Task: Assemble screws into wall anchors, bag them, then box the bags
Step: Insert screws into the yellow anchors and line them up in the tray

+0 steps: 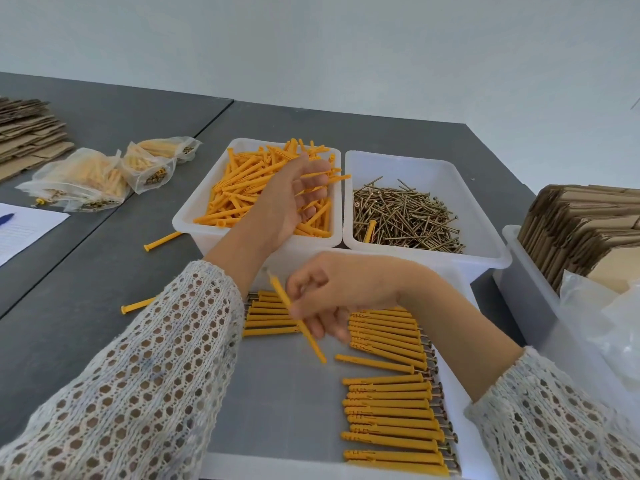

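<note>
While the right hand works over the tray: an orange anchor (298,320) is pinched in the curled fingers of the right hand (341,294), tilted, its lower end hanging above the tray floor; blurred, so I cannot tell whether a screw is in it.
Landmark: shallow white tray (460,403) nearest the person; all places below are relative to it.
Inside tray, right side: rows of assembled anchors (391,415) lying flat, screw heads toward the right wall; one lies apart between two groups.
Inside tray, far left: a shorter row of assembled anchors (268,315), partly hidden by the left sleeve.
Left hand (294,199): beyond the tray, palm turned up over the anchor bin, fingers loosely bent and slightly spread; cannot tell if any anchor is held.
Beyond tray, left: white bin of loose orange anchors (194,216).
Beyond tray, right: white bin of brass screws (433,174), one stray anchor lying among them.
Left of tray, on grey table (86,265): two loose anchors (162,240).
Far left of tray: filled clear bags (100,178), flattened cardboard stack (27,133), paper sheet with blue pen (7,218).
Right of tray: bin of flat cartons (581,233), clear plastic (602,317) in front.
</note>
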Available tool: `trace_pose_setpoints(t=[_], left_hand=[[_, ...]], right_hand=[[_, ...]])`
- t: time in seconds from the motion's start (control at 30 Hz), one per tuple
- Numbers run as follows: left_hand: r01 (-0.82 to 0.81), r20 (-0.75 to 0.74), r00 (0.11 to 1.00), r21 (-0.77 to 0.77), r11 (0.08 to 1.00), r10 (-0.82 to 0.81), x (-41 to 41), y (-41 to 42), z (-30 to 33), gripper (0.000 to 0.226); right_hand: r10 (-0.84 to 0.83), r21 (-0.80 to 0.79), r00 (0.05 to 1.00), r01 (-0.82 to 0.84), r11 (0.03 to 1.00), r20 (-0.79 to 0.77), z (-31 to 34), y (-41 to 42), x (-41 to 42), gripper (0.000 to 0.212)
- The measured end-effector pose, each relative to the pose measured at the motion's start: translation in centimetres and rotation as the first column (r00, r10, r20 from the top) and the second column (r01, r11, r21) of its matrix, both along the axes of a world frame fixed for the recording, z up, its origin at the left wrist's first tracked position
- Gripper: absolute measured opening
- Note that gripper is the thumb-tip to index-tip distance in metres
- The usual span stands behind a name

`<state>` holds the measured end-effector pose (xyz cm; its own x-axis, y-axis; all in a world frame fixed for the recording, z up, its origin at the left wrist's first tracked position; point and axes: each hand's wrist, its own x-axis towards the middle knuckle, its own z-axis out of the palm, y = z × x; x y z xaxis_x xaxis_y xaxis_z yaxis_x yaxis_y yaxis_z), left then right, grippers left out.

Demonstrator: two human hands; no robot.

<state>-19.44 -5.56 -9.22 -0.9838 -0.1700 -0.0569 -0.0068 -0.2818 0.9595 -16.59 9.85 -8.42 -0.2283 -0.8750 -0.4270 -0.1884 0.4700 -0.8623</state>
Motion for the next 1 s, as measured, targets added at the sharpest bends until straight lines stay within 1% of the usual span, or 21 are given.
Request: trace_pose_setpoints(t=[0.1,0.17,0.27,0.33,0.4,0.53,0.63,0.73,0.93,1.0], left_hand=[[-0.004,-0.005,1.0,0.0,1.0,0.004,0.0,0.0,-0.1,0.031],[-0.004,-0.009,1.0,-0.002,1.0,0.004,0.0,0.0,-0.1,0.03],[0.007,-0.01,1.0,-0.011,1.0,-0.007,0.0,0.2,-0.1,0.03],[0.017,-0.011,1.0,-0.018,1.0,-0.018,0.1,0.2,-0.1,0.029],[0.021,-0.015,1.0,-0.022,1.0,-0.021,0.1,0.2,-0.1,0.028],[0.022,-0.02,1.0,-0.031,0.999,-0.023,0.1,0.2,-0.1,0.029],[0.024,-0.025,0.999,-0.039,0.999,-0.025,0.1,0.2,-0.2,0.029],[0.026,-0.031,0.999,-0.042,0.999,-0.028,0.0,0.2,-0.2,0.029],[0.023,-0.03,0.999,-0.039,0.999,-0.025,-0.1,0.2,-0.3,0.029],[0.003,-0.031,1.0,-0.059,0.998,-0.005,-0.2,0.4,-0.3,0.027]], right_hand=[[0.169,0.23,0.975,-0.134,0.964,-0.141,-1.1,-0.7,1.3,0.009],[0.256,0.336,0.933,-0.164,0.927,-0.251,-1.9,-1.2,2.1,0.009],[0.319,0.418,0.882,-0.159,0.894,-0.348,-3.1,-1.8,3.4,0.012],[0.357,0.447,0.827,-0.146,0.883,-0.434,-3.6,-2.2,4.3,0.017],[0.378,0.436,0.756,-0.137,0.89,-0.534,-4.1,-2.5,5.1,0.018],[0.369,0.371,0.563,-0.116,0.921,-0.74,-4.4,-3.2,5.6,0.009],[0.31,0.32,0.474,-0.062,0.945,-0.824,-4.4,-3.6,5.4,0.01],[0.299,0.314,0.432,-0.039,0.949,-0.851,-5.0,-3.9,5.3,0.011],[0.238,0.26,0.401,0.001,0.966,-0.885,-5.9,-4.3,5.1,0.016],[0.213,0.235,0.391,0.01,0.972,-0.895,-6.1,-4.5,5.0,0.018]])
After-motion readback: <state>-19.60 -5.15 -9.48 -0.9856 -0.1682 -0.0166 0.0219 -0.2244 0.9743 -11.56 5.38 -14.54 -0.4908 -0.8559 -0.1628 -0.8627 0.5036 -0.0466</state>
